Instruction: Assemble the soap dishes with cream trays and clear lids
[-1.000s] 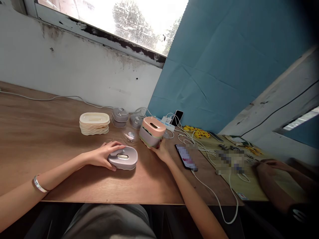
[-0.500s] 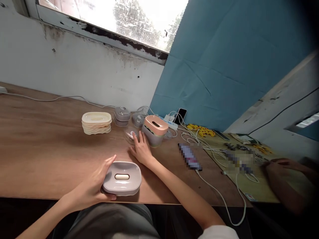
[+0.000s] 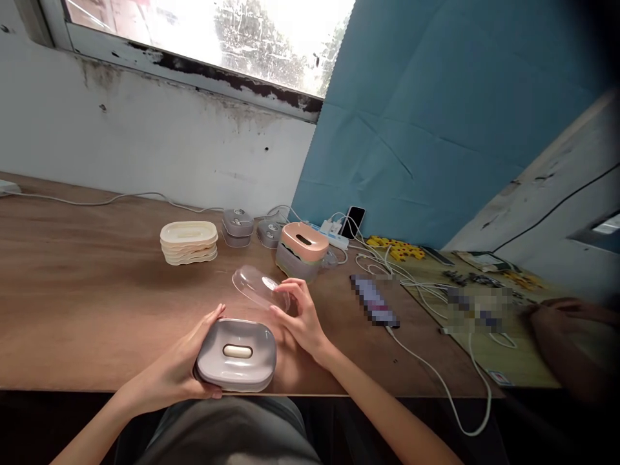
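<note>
Grey soap box [image 3: 237, 354] at near edge of wooden tabletop [image 3: 87, 284], left hand [image 3: 181, 368] wrapped around its left side, right hand [image 3: 301, 318] pinching clear plastic lid [image 3: 259, 288] raised just beyond the box, cream tray stack [image 3: 188, 241] and pink-topped box [image 3: 301, 249] farther back.

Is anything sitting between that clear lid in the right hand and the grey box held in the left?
Nothing visible does. The right hand holds the clear lid just above and behind the grey box, which the left hand steadies at the table edge.
</note>
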`<state>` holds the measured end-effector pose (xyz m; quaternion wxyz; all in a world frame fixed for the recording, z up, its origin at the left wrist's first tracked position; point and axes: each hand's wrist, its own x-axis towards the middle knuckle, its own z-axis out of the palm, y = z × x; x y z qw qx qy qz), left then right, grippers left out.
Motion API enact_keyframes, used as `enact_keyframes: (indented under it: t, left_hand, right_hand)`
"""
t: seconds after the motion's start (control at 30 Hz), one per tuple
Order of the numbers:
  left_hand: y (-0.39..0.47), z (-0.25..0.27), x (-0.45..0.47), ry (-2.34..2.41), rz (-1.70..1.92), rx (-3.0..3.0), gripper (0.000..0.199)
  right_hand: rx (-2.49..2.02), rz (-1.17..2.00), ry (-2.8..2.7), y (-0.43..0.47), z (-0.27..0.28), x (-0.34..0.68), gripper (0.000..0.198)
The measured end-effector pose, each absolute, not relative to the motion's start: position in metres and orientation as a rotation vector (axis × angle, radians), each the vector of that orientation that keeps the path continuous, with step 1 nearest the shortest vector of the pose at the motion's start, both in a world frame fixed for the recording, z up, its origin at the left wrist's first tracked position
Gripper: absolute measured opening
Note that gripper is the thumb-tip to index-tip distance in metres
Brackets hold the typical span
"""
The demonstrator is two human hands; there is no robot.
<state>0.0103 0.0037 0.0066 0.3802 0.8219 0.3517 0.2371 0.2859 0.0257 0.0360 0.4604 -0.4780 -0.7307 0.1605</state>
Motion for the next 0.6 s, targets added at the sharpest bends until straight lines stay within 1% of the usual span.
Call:
enact_keyframes:
  t: [0.1,0.23,0.43,0.5,0.6]
  left_hand:
    - [0.003,0.006,0.011,0.875,0.637,2.085,0.119]
    - [0.003,0.005,0.013,0.867,0.698,2.047,0.125]
    - [0.003,0.004,0.014,0.845,0.773,2.034,0.107]
    - [0.002,0.006,0.013,0.863,0.749,2.025,0.106]
    - [0.001,0.011,0.011,0.892,0.680,2.019,0.098]
  right_hand:
    - [-0.924,0.564,-1.876,-0.012,0.039,0.287,0.030]
    - [-0.911,0.569,-2.153,-0.041,0.034,0.285,0.032]
    - [-0.826,0.429,-2.274,-0.037,0.033,0.277,0.030]
    - [-0.834,0.419,-2.280,-0.035,0.034,0.276,0.030]
    - [-0.860,0.431,-2.284,-0.034,0.035,0.277,0.030]
